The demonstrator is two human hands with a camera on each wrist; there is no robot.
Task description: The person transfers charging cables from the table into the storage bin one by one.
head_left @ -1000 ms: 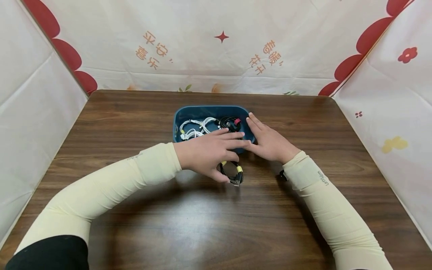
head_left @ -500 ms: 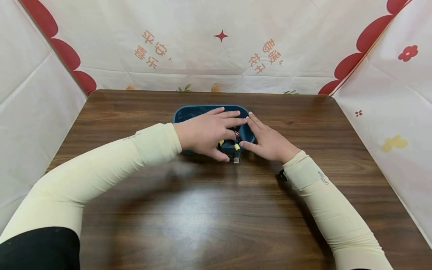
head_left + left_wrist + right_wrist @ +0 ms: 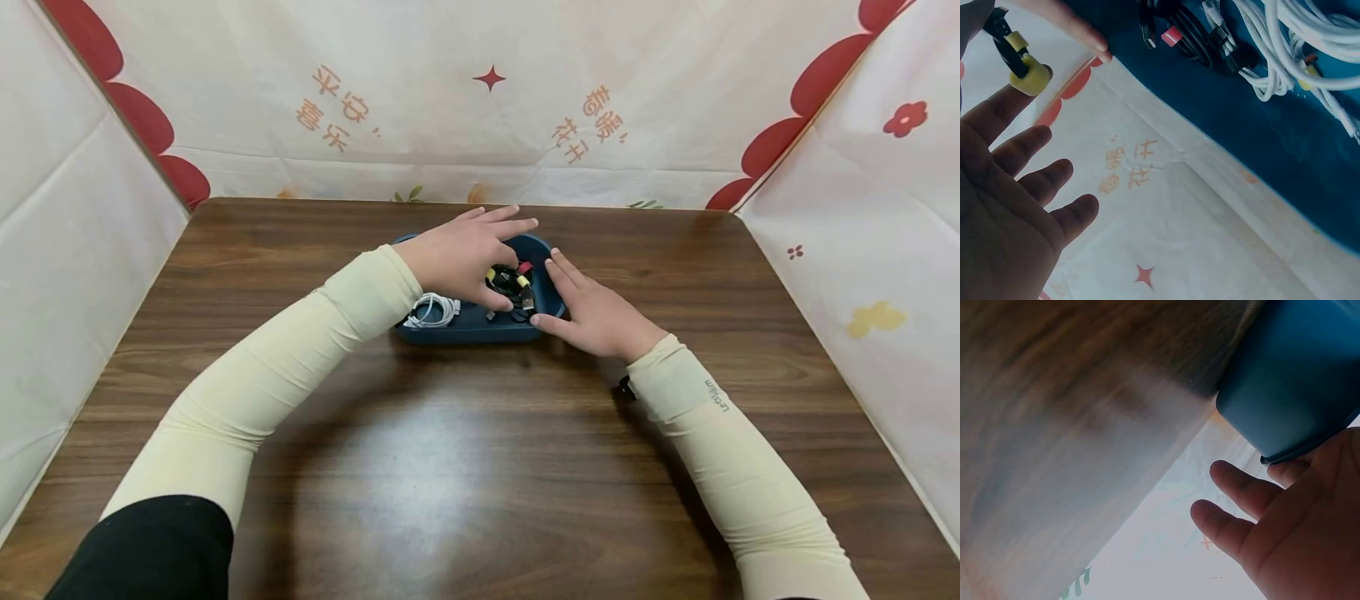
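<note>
My left hand point(image 3: 468, 258) is over the blue plastic bin point(image 3: 472, 333), pinching a coiled black USB cable point(image 3: 504, 282) with yellow ties between thumb and index finger. In the left wrist view the cable's yellow tie point(image 3: 1030, 78) lies against the index fingertip, and the other fingers are spread. My right hand point(image 3: 600, 312) rests at the bin's right end, with straight fingers along the rim and the thumb at the near corner. Inside the bin lie coiled white cables point(image 3: 1272, 37) and another black cable point(image 3: 1188, 37) with a red tie. My left hand hides part of the bin in the head view.
The bin stands on a brown wood-grain table point(image 3: 465, 467), toward its back edge. A printed white cloth point(image 3: 420, 108) hangs behind the table, and similar cloth panels line both sides.
My left hand has carried the black cable away from me, from in front of the bin to over its inside. My right hand has stayed at the bin's right end.
</note>
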